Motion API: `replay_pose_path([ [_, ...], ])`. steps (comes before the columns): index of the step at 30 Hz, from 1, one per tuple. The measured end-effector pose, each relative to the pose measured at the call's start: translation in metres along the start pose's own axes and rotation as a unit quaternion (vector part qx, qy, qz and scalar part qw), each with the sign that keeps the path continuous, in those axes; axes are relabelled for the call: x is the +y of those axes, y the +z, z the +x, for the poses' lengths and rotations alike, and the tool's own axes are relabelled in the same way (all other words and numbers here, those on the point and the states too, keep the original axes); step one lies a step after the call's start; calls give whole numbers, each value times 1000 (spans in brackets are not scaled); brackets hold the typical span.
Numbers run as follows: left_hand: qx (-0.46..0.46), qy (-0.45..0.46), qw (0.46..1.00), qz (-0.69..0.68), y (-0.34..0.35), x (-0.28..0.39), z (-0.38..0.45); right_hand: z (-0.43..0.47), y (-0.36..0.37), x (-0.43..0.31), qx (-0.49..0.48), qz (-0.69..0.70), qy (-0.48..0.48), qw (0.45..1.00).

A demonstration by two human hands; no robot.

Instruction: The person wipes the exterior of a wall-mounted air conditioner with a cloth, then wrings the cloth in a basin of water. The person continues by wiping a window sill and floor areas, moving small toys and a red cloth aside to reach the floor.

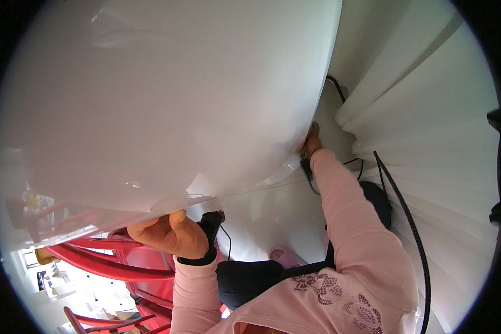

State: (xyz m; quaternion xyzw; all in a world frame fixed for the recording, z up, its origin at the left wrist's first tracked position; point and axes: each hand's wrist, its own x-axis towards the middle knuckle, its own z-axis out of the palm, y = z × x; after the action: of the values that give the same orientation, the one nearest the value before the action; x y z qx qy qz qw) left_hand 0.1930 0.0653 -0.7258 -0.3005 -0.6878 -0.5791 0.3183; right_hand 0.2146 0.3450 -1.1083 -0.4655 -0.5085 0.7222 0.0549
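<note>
A large glossy white sheet point(158, 104), perhaps a plastic table cover, spreads before me and fills most of the upper left. My left hand point(171, 236) pinches its near edge between thumb and fingers, and a small flap there is folded up. A black band with a boxy device point(211, 227) and a thin cable is on my left wrist. At the sheet's right edge is my right hand point(313, 140), reaching down beside it. Its fingers are partly hidden and blurred, so their grip is unclear. Another black device point(305, 168) is by that wrist.
Red chairs point(146, 263) stand close on the left. White curtains point(417, 125) hang along the right, with a black braided cable point(409, 213) in front. Below lies a pale glossy floor point(254, 221), where one pink slipper point(286, 256) shows. Another cable point(337, 87) runs behind the sheet.
</note>
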Motion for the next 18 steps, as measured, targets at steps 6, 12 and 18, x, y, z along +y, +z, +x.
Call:
replay_pose_path([
  [6, -2, -16, 999, -30, 6, 7, 3, -41, 68, 111, 14, -27, 18, 999],
  [12, -46, -55, 997, -41, -7, -2, -18, -65, 81, 149, -323, -507, -159, 783],
  [18, -88, -229, 968, 44, -42, -77, -68, -74, 54, 78, -185, 13, 277, 943],
])
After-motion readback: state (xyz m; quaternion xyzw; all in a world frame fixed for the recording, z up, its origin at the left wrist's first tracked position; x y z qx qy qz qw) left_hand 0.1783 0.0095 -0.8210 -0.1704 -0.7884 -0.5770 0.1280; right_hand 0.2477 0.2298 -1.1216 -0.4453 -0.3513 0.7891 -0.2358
